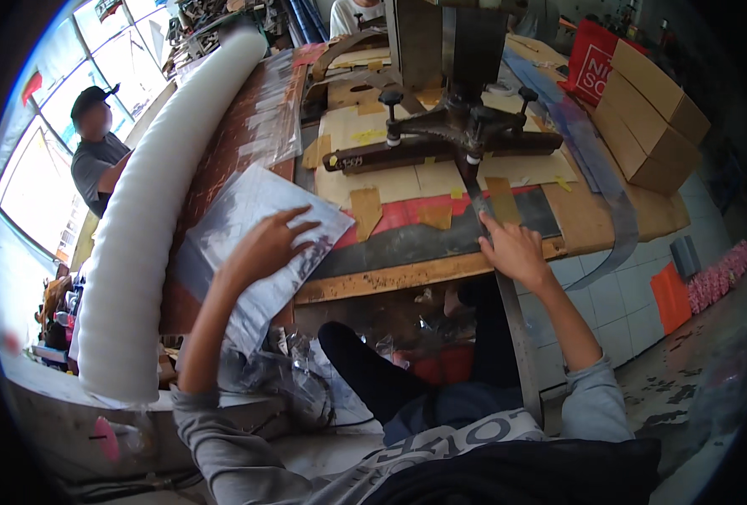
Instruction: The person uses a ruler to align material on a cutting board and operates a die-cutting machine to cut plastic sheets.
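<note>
A brown wooden counter (390, 280) is stretching beyond the fingers. Clear flat plastic sheets (251, 202) are lying under the left hand (265, 241), its fingers standing apart. A dark metal bar (476, 194) is meeting the right hand (516, 251); whether its fingers are clamping, I cannot tell.

The plastic sheets (260, 187) are silvery-clear, the ridged roll (142, 227) at left white, the counter's near edge (390, 281) tan — and, far right, the boxes (638, 135) plain brown, the bag (590, 50) red and white.
</note>
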`<action>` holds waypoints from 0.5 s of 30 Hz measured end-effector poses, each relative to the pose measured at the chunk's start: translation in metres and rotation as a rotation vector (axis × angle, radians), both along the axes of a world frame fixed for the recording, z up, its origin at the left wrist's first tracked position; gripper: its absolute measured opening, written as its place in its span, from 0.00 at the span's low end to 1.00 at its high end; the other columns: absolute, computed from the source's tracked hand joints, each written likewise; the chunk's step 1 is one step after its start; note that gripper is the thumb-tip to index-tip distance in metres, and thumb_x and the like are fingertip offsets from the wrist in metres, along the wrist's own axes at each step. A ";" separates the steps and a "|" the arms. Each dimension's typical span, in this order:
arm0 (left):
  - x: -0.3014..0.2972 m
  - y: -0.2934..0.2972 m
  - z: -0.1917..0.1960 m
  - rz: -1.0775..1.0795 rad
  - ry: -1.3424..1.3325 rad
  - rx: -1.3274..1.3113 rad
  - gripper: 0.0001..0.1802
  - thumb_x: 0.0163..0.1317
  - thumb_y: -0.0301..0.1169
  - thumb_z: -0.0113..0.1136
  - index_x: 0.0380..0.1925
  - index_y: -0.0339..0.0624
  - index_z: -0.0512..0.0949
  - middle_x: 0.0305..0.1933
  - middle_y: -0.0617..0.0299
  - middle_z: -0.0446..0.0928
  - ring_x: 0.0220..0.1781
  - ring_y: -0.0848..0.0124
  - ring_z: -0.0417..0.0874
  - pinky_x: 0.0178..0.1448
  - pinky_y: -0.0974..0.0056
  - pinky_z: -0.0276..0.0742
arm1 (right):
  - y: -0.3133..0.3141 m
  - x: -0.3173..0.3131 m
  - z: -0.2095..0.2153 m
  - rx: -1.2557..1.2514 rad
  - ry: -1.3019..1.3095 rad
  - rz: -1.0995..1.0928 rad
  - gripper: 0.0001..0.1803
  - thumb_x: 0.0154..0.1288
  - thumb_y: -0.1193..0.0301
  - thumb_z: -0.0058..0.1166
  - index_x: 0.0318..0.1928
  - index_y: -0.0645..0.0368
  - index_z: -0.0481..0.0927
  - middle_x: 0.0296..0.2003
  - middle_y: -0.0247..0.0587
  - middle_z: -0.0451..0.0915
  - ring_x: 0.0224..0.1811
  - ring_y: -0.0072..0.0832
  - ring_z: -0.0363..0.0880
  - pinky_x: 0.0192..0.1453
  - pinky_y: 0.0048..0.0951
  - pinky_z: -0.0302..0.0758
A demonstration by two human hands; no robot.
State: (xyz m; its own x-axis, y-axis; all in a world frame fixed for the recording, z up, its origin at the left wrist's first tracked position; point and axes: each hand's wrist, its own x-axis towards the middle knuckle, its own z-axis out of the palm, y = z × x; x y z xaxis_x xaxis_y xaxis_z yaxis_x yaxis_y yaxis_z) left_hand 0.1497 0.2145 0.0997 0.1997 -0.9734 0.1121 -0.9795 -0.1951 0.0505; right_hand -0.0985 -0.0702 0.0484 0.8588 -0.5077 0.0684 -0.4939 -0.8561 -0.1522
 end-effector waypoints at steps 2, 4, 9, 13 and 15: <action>-0.062 0.003 -0.010 -0.046 0.050 -0.001 0.25 0.57 0.44 0.58 0.54 0.48 0.72 0.62 0.50 0.66 0.55 0.52 0.75 0.59 0.56 0.70 | -0.004 -0.003 0.001 -0.044 -0.016 0.020 0.24 0.57 0.60 0.52 0.55 0.51 0.72 0.31 0.51 0.81 0.38 0.47 0.80 0.43 0.46 0.75; -0.108 -0.008 -0.030 -0.048 0.158 0.041 0.38 0.51 0.44 0.64 0.62 0.51 0.63 0.68 0.50 0.57 0.63 0.50 0.67 0.66 0.52 0.63 | -0.008 -0.001 0.004 -0.034 -0.005 0.032 0.22 0.57 0.60 0.52 0.52 0.52 0.74 0.32 0.51 0.81 0.38 0.47 0.80 0.43 0.45 0.75; -0.145 -0.062 -0.074 -0.165 0.086 -0.132 0.46 0.48 0.45 0.66 0.67 0.55 0.55 0.72 0.49 0.47 0.72 0.52 0.52 0.71 0.49 0.52 | -0.009 0.011 0.003 -0.048 0.077 0.030 0.20 0.56 0.58 0.54 0.46 0.56 0.78 0.33 0.50 0.81 0.39 0.45 0.81 0.44 0.42 0.75; -0.137 -0.100 -0.088 -0.050 -0.033 -0.232 0.45 0.48 0.39 0.65 0.67 0.58 0.54 0.71 0.48 0.47 0.73 0.53 0.50 0.70 0.45 0.51 | -0.009 0.015 -0.001 -0.069 0.170 0.004 0.34 0.54 0.45 0.55 0.57 0.51 0.71 0.38 0.54 0.80 0.46 0.47 0.78 0.47 0.47 0.74; -0.131 -0.102 -0.103 0.002 -0.058 -0.233 0.42 0.50 0.35 0.63 0.67 0.62 0.56 0.71 0.48 0.48 0.72 0.54 0.51 0.70 0.45 0.52 | -0.002 0.011 0.003 -0.014 0.214 -0.016 0.42 0.52 0.41 0.55 0.63 0.48 0.63 0.43 0.57 0.78 0.50 0.47 0.77 0.50 0.45 0.74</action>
